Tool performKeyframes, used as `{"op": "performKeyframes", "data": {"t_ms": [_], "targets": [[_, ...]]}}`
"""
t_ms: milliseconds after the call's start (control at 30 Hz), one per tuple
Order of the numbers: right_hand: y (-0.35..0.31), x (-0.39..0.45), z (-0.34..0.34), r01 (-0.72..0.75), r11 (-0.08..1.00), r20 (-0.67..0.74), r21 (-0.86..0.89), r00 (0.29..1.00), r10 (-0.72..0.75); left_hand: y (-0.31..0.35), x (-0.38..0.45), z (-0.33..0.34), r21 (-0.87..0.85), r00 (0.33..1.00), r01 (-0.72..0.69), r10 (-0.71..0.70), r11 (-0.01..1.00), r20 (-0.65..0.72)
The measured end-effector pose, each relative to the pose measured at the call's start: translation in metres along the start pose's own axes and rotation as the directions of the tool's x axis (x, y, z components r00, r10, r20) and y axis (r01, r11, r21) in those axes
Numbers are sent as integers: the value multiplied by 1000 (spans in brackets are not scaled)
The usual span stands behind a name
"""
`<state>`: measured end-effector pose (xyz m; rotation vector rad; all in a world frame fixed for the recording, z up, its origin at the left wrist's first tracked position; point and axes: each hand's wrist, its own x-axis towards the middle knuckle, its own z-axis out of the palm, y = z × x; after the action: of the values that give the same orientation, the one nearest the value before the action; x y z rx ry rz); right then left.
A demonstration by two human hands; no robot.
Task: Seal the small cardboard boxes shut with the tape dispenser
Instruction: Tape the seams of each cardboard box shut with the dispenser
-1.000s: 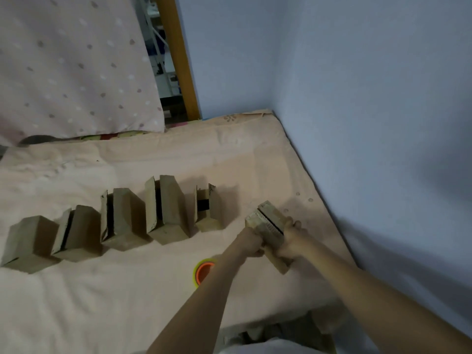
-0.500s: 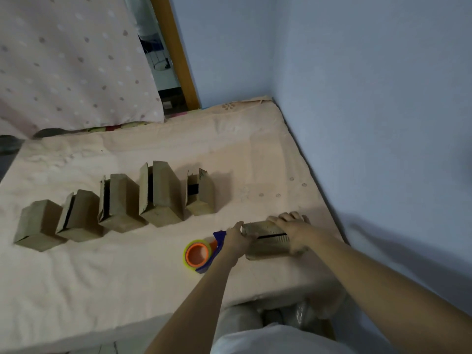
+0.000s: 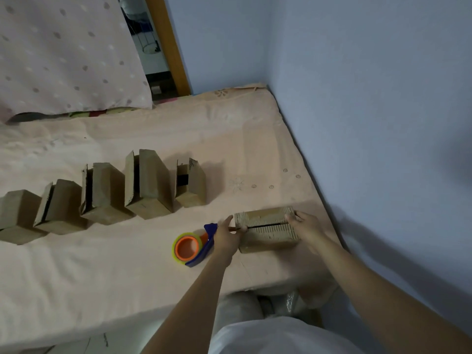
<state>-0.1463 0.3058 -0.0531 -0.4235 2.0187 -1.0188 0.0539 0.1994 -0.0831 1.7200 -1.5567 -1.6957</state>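
My left hand (image 3: 226, 235) grips the tape dispenser (image 3: 194, 247) against the left end of the box (image 3: 268, 232), near right on the bed (image 3: 153, 277). My right hand (image 3: 305, 226) clamps its right end. I should pull tape straight along the seam.

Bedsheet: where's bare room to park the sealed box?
Bare sheet lies behind the row of boxes toward the pillow, and near-left of the tape dispenser. It is crowded around the held box and both hands.

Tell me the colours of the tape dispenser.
The tape dispenser has a blue body and an orange core ringed in yellow-green, seen in the head view.
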Motion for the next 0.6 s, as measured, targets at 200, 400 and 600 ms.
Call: {"op": "performKeyframes", "data": {"t_ms": [200, 400, 600], "targets": [[10, 11, 10, 10, 1000, -118, -1, 993, -10, 2, -7, -5, -3, 999, -27, 27, 1000, 22], [18, 18, 9, 43, 994, -120, -103, 991, -56, -10, -4, -45, 625, 955, -88, 243, 776, -167], [19, 20, 7, 44, 988, -116, -146, 991, -61, -43, 4, -69, 812, 977, 203, -53, 546, -209]]}}
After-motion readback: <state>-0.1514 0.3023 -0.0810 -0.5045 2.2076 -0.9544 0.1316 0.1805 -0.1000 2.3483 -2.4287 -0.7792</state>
